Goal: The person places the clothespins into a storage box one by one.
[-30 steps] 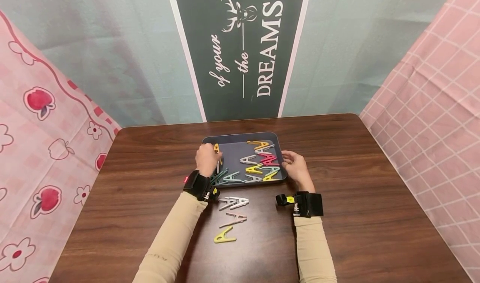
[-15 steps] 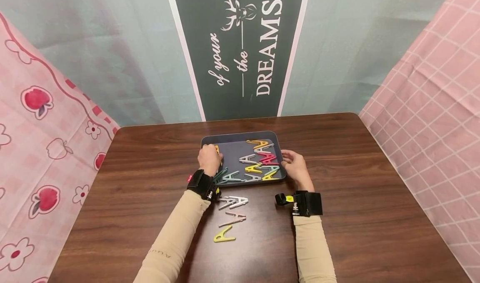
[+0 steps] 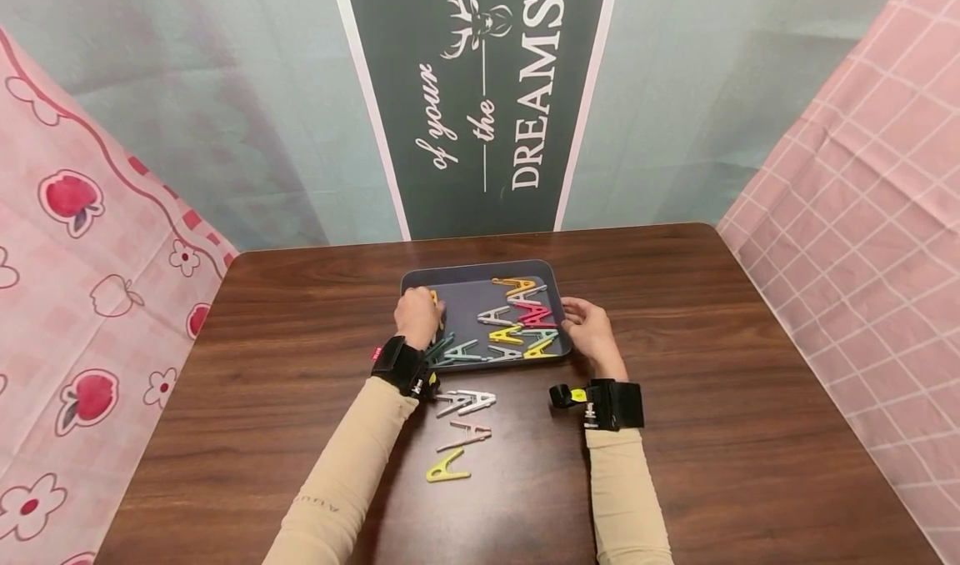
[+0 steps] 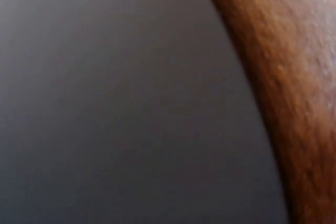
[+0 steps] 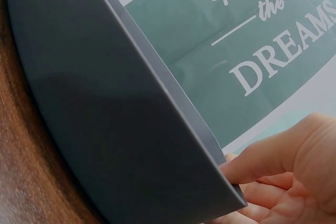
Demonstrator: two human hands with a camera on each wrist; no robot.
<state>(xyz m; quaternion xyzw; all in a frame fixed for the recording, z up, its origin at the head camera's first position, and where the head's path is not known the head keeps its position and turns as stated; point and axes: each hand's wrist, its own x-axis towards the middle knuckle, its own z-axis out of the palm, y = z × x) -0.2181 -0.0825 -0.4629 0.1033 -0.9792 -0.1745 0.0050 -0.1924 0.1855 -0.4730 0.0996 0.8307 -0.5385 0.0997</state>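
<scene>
A dark grey tray (image 3: 459, 298) stands on the wooden table, with several clothespins in it. My left hand (image 3: 417, 315) holds the tray's left side, its thumb over the rim and its other fingers mostly hidden. Beside that thumb, part of an orange-yellow clothespin (image 3: 433, 296) shows. At the opposite side, my right hand (image 3: 590, 329) grips the tray; in the right wrist view its thumb (image 5: 262, 157) lies on the rim and the other fingers curl beneath the corner. Only the blurred grey tray wall (image 4: 131, 103) and some table fill the left wrist view.
Nearer than the tray, white clothespins (image 3: 477, 402), a pale pink clothespin (image 3: 467, 436) and a yellow clothespin (image 3: 447, 467) lie on the table (image 3: 750, 432). A printed curtain (image 3: 487, 207) hangs behind the table's far edge.
My left hand has shifted slightly to the right and curled closer at the tray's left side. The right hand keeps its grip, and the clothespins lie as before.
</scene>
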